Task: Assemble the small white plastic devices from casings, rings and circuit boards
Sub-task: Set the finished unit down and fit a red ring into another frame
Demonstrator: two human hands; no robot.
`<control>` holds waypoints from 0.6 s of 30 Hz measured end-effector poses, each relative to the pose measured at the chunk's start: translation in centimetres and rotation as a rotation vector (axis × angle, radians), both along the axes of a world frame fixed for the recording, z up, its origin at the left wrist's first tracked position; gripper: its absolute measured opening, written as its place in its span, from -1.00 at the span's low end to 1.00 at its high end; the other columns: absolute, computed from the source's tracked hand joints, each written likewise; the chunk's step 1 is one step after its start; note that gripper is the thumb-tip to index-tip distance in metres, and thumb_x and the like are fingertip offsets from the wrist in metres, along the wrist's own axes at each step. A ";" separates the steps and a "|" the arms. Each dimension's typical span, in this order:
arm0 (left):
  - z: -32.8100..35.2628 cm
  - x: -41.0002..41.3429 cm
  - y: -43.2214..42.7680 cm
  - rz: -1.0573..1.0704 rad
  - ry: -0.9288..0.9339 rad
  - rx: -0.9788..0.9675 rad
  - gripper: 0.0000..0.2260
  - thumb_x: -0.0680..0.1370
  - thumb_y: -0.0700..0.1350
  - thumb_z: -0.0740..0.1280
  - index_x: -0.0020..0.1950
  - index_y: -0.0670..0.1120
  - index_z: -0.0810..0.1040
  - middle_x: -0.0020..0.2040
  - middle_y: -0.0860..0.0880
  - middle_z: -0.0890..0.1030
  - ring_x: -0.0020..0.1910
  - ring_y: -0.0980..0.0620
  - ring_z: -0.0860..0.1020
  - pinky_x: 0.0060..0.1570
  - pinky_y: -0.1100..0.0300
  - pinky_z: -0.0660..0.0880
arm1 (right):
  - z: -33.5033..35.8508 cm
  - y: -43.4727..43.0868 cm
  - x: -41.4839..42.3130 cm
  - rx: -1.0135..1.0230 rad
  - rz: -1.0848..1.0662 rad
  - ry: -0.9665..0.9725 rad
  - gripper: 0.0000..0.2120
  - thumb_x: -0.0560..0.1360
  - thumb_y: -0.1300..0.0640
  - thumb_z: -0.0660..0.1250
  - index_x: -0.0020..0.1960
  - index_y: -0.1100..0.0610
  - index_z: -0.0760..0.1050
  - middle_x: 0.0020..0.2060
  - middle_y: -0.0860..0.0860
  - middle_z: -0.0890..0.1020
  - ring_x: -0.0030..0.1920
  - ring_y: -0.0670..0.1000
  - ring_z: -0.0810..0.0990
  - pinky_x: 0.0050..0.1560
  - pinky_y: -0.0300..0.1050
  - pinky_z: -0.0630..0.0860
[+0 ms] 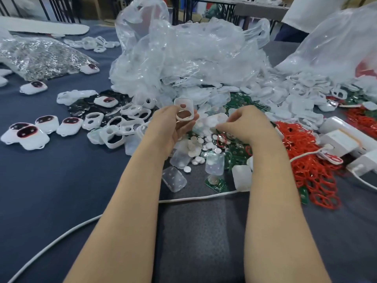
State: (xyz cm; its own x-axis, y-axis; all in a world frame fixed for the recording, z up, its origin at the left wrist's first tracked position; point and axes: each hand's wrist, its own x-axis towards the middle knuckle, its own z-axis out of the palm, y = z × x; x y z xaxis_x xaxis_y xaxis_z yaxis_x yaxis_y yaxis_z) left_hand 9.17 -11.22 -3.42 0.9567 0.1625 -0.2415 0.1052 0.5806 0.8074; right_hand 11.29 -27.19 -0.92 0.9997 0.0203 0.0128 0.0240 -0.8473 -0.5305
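The left hand [173, 127] grips a casing [183, 111] upright; the right hand [244, 123], just right of it, curls over the pile [196, 148], grasp unclear.

Small-parts assembly workshop.
Loose casings [285, 94], red rings [310, 166] and green boards [239, 160] lie heaped on a cloth-covered table [61, 190] beside big clear bags [193, 58]; finished devices [67, 126] sit in a row at the left, and a second table [259, 6] stands behind.
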 end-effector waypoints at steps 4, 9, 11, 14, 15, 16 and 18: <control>0.0 -0.3 0.0 0.006 0.005 0.011 -0.81 0.66 -0.23 0.07 0.15 -0.27 0.41 -0.18 -0.18 0.67 -0.31 0.00 0.68 -0.37 0.27 0.59 | -0.6 0.4 -0.3 -0.138 0.053 0.166 -0.66 0.38 0.01 0.50 0.02 0.22 0.59 -0.02 0.11 0.65 -0.03 0.12 0.61 0.04 0.02 0.56; -0.1 -0.3 -0.1 0.045 0.026 0.074 -0.89 0.65 -0.25 0.14 0.03 -0.22 0.44 -0.22 -0.15 0.66 -0.45 0.11 0.60 -0.48 0.33 0.52 | -1.7 0.8 0.1 -0.146 0.045 0.099 -0.86 0.46 0.15 0.40 -0.04 0.21 0.59 -0.07 0.13 0.65 -0.03 0.12 0.60 -0.07 -0.07 0.53; -0.3 -0.1 -0.2 0.058 0.012 0.118 -0.91 0.64 -0.27 0.17 0.02 -0.23 0.46 -0.17 -0.14 0.64 -0.44 0.14 0.59 -0.45 0.36 0.52 | -1.7 0.8 0.1 -0.002 0.021 -0.026 -0.92 0.46 0.16 0.40 -0.10 0.16 0.56 -0.14 0.04 0.63 -0.10 0.05 0.59 -0.11 -0.10 0.50; -0.7 0.1 -0.4 0.075 -0.023 0.164 -0.91 0.63 -0.28 0.18 0.08 -0.24 0.45 -0.12 -0.13 0.64 -0.38 0.15 0.63 -0.33 0.34 0.58 | -1.4 1.4 0.3 0.352 -0.022 -0.193 -0.93 0.47 0.15 0.40 -0.14 0.09 0.51 -0.25 0.00 0.61 -0.30 -0.08 0.57 -0.21 -0.16 0.51; -0.8 0.2 -0.4 0.077 -0.027 0.173 -0.91 0.63 -0.28 0.18 0.09 -0.24 0.45 -0.08 -0.15 0.63 -0.36 0.14 0.64 -0.31 0.33 0.59 | -1.3 1.9 0.4 0.493 -0.015 -0.204 -0.92 0.48 0.17 0.39 -0.15 0.08 0.50 -0.25 0.03 0.62 -0.35 -0.09 0.56 -0.27 -0.19 0.49; -0.9 0.3 -0.5 0.075 -0.027 0.171 -0.91 0.63 -0.26 0.18 0.08 -0.24 0.45 -0.04 -0.17 0.62 -0.35 0.12 0.65 -0.30 0.32 0.59 | -1.3 2.4 0.5 0.662 -0.001 -0.186 -0.92 0.49 0.21 0.38 -0.15 0.10 0.50 -0.26 0.08 0.64 -0.40 -0.09 0.56 -0.32 -0.22 0.48; -1.0 0.4 -0.6 0.075 -0.021 0.135 -0.88 0.64 -0.23 0.18 0.07 -0.24 0.47 -0.02 -0.20 0.61 -0.35 0.07 0.66 -0.34 0.30 0.58 | -1.3 3.5 0.5 1.010 0.043 -0.121 -0.91 0.52 0.32 0.32 -0.13 0.17 0.51 -0.31 0.11 0.63 -0.46 -0.11 0.57 -0.36 -0.27 0.50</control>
